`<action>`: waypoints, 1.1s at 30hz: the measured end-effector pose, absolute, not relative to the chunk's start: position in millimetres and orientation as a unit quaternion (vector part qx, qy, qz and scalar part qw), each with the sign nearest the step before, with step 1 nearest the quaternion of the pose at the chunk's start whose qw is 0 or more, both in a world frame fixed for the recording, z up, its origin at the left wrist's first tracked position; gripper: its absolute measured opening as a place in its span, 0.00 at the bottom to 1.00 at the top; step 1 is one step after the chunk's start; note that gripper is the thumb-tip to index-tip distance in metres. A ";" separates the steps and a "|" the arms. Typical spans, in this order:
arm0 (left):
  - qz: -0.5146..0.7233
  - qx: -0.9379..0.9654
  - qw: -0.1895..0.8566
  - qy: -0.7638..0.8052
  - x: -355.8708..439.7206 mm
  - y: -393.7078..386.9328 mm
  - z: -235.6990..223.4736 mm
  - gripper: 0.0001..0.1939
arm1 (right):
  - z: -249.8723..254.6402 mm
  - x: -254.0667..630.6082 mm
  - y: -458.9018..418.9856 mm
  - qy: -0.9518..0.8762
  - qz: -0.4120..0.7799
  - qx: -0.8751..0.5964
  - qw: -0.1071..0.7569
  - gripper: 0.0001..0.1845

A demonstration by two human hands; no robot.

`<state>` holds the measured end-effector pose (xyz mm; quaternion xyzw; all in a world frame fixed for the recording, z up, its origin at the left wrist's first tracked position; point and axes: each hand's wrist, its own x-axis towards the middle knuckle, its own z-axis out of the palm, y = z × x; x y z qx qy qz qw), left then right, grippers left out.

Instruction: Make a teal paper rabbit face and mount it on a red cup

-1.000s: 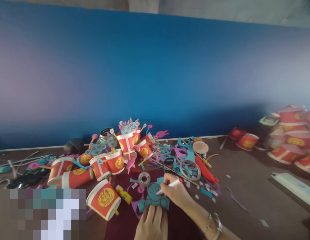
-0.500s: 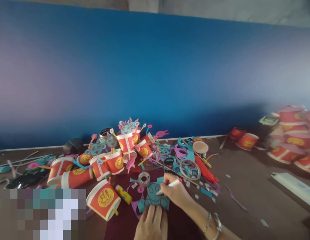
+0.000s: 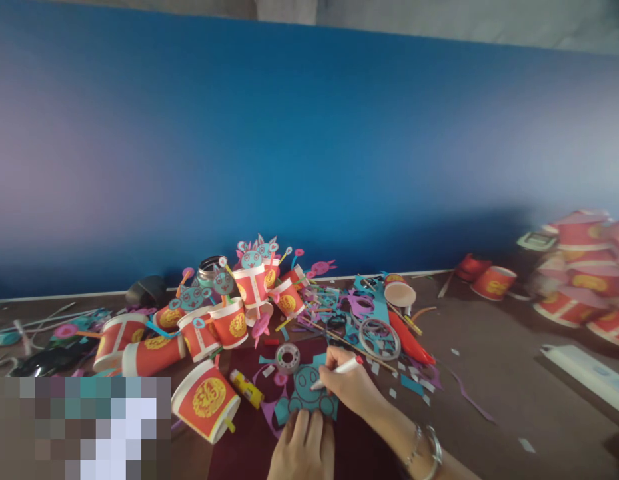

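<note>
My right hand (image 3: 350,387) is closed around a white marker (image 3: 340,369), its tip on a teal paper cut-out (image 3: 305,395) that bears drawn circles. My left hand (image 3: 302,448) lies flat with fingers together, pressing the near edge of that cut-out. The cut-out rests on a dark maroon sheet (image 3: 252,443). A roll of clear tape (image 3: 288,357) and a yellow glue stick (image 3: 247,389) lie just beyond and to the left.
Red paper cups with gold emblems (image 3: 205,400) and paper animal faces on sticks (image 3: 250,259) crowd the table's left middle. Paper scraps, a wire ring (image 3: 380,339) and more cups (image 3: 495,282) spread rightward. A blue wall stands behind. A white strip (image 3: 586,373) lies at right.
</note>
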<state>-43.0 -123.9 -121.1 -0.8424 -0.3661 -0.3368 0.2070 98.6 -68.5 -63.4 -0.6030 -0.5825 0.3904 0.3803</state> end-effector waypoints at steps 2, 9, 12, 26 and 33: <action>-0.337 -0.843 0.206 -0.366 -42.9 -123.9 -121.0 0.12 | -63.7 98.3 -68.3 -0.583 0.388 -0.603 0.382 0.10; -0.351 -0.837 0.210 -0.363 -42.6 -122.5 -125.3 0.14 | -71.6 100.6 -64.7 -0.562 0.392 -0.602 0.411 0.09; -0.355 -0.837 0.211 -0.359 -42.5 -122.1 -125.8 0.14 | -73.8 102.3 -64.0 -0.553 0.388 -0.603 0.425 0.09; -0.327 -0.849 0.201 -0.362 -44.2 -123.1 -124.8 0.12 | -64.2 99.4 -68.3 -0.598 0.376 -0.595 0.384 0.10; -0.325 -0.852 0.202 -0.358 -45.3 -122.8 -124.9 0.12 | -65.5 100.6 -68.3 -0.589 0.380 -0.596 0.391 0.11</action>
